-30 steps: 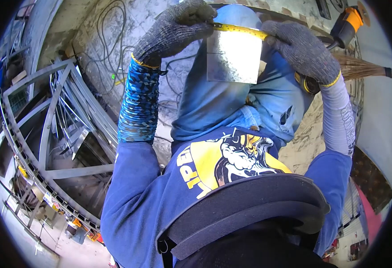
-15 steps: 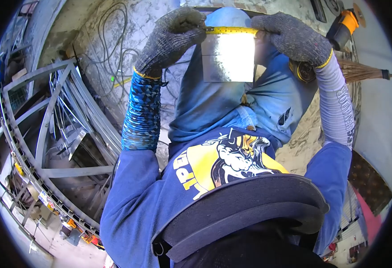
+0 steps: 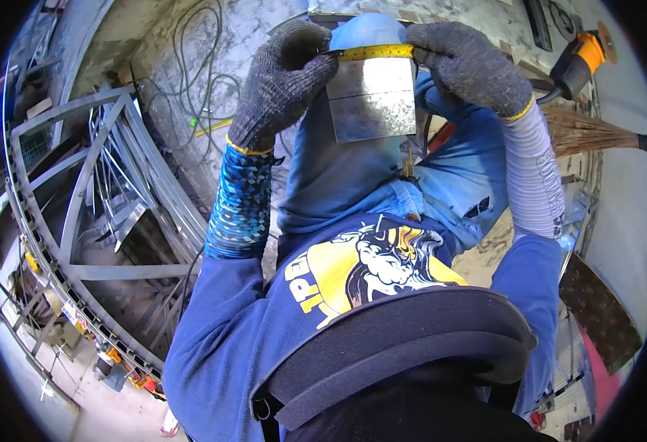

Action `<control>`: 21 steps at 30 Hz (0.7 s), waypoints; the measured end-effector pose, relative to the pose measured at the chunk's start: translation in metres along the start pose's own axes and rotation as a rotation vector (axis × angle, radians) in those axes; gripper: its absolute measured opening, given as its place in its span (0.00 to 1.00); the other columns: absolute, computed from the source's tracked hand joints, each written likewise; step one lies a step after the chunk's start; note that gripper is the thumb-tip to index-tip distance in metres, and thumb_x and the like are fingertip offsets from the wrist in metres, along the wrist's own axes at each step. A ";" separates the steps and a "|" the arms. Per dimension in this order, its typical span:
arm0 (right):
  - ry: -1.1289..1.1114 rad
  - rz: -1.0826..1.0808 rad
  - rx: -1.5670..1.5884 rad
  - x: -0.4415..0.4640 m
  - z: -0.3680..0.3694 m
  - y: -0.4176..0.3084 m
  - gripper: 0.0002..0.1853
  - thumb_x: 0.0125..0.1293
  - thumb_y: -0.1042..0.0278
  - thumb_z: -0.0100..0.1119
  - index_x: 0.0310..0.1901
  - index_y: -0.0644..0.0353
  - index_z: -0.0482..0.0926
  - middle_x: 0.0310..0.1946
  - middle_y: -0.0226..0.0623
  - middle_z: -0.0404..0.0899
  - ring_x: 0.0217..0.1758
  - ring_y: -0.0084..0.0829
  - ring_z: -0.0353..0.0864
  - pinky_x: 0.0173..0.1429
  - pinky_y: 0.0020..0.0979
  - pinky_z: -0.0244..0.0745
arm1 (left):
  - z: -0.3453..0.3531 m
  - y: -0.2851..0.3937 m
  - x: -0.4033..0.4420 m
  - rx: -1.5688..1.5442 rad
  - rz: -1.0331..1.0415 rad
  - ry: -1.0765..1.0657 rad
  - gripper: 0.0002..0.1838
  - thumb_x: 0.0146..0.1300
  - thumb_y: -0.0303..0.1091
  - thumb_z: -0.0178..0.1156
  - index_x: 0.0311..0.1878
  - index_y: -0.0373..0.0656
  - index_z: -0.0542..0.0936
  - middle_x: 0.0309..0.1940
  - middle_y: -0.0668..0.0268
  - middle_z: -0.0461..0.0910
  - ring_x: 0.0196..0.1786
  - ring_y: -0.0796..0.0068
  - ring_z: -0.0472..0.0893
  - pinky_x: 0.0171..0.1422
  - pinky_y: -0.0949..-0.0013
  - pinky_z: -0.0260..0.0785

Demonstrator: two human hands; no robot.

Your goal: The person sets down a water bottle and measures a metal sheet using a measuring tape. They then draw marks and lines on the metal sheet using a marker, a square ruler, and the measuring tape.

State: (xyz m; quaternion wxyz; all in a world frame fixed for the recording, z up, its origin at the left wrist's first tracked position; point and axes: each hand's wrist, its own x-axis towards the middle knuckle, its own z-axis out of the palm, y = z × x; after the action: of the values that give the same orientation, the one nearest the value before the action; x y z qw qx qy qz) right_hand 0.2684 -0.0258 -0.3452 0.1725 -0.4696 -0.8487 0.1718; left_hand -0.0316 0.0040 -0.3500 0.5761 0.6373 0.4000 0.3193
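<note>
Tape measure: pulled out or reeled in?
Pulled out: its yellow blade spans left hand to right hand, along one edge of the metal plate.

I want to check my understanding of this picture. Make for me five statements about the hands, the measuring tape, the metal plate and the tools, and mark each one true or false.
1. The measuring tape stretches between the left hand and the right hand. True.
2. The metal plate lies on the floor. False: it is over the person's leg.
3. Both hands wear gloves. True.
4. The right hand grips the grinder. False: it holds the tape.
5. Both arm sleeves look alike. False: the left is blue-patterned, the right pale.
</note>
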 end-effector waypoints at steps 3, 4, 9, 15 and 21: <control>0.134 -0.217 -0.058 0.001 0.017 0.009 0.18 0.68 0.67 0.62 0.57 0.61 0.83 0.46 0.42 0.83 0.47 0.38 0.82 0.54 0.37 0.78 | 0.003 0.004 -0.003 -0.146 0.077 0.088 0.14 0.67 0.23 0.64 0.54 0.40 0.77 0.40 0.67 0.79 0.44 0.77 0.81 0.52 0.73 0.76; 0.152 -0.233 -0.041 0.001 0.021 0.010 0.17 0.70 0.65 0.61 0.57 0.61 0.82 0.41 0.41 0.83 0.42 0.33 0.82 0.49 0.35 0.79 | 0.000 0.007 -0.001 -0.061 0.055 0.059 0.13 0.67 0.23 0.64 0.54 0.40 0.77 0.40 0.67 0.79 0.43 0.77 0.80 0.50 0.73 0.75; 0.066 -0.057 0.167 0.003 0.014 0.001 0.15 0.66 0.68 0.61 0.53 0.62 0.83 0.46 0.41 0.83 0.47 0.36 0.81 0.52 0.36 0.78 | -0.012 0.007 0.012 0.034 0.023 -0.030 0.11 0.68 0.23 0.62 0.52 0.41 0.77 0.41 0.68 0.80 0.42 0.79 0.79 0.47 0.73 0.75; 0.110 -0.189 -0.073 0.001 0.010 0.000 0.14 0.60 0.73 0.64 0.48 0.61 0.85 0.56 0.43 0.83 0.57 0.46 0.82 0.60 0.41 0.80 | -0.003 0.002 0.005 -0.096 0.001 -0.004 0.22 0.68 0.24 0.64 0.63 0.41 0.72 0.45 0.64 0.82 0.45 0.76 0.81 0.49 0.72 0.76; 0.050 -0.145 0.063 -0.001 0.010 0.001 0.13 0.62 0.74 0.62 0.50 0.60 0.83 0.56 0.45 0.82 0.56 0.47 0.82 0.60 0.42 0.79 | -0.002 0.012 -0.005 -0.102 -0.038 0.013 0.34 0.65 0.22 0.66 0.73 0.46 0.65 0.51 0.56 0.83 0.49 0.73 0.81 0.51 0.70 0.77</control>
State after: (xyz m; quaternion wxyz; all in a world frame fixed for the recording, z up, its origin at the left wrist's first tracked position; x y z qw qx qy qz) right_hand 0.2648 -0.0275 -0.3542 0.2202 -0.4052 -0.8702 0.1735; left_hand -0.0335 0.0007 -0.3373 0.6110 0.5974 0.3989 0.3326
